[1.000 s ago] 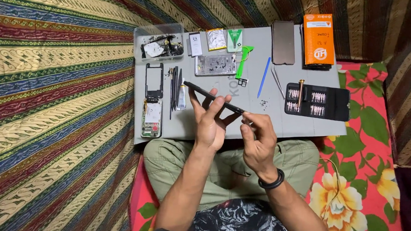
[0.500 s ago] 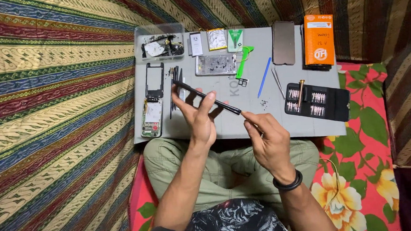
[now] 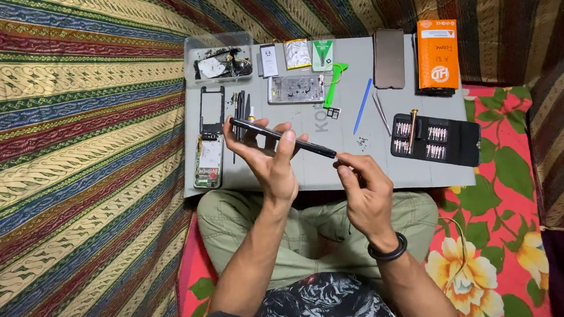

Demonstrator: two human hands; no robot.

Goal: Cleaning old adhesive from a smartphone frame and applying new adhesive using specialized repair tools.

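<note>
The left hand [image 3: 270, 162] holds a thin dark phone [image 3: 283, 139] edge-on above the grey mat [image 3: 321, 166], fingers wrapped under it and thumb on top, so that grip is clamped on the phone. The right hand [image 3: 362, 189] pinches the phone's near end, finger and thumb closed there; whether a small tool sits between them I cannot tell. The phone hangs in the air over the mat's front middle, clear of the surface.

To do this well, I judge the left hand should keep the body level and steady while the right works only at the end, with light force, since a slim frame bends easily. Staying over the mat means any dropped screw lands where it can be found.

Packages and labels, all along the mat's far edge:
- An orange box [image 3: 437, 54], upright rectangle with white print, at the far right on top of something dark.
- A green and white packet [image 3: 322, 53], small and flat, just left of middle.
- A silvery packet [image 3: 298, 53] beside it.
- A small white card [image 3: 269, 59] next to that.
- A clear tray [image 3: 218, 58] of dark scraps at the far left.

A black bit case [image 3: 435, 140] lies open at the right, with 2 rows of bits. A bare circuit frame [image 3: 209, 146] lies at the left.
</note>
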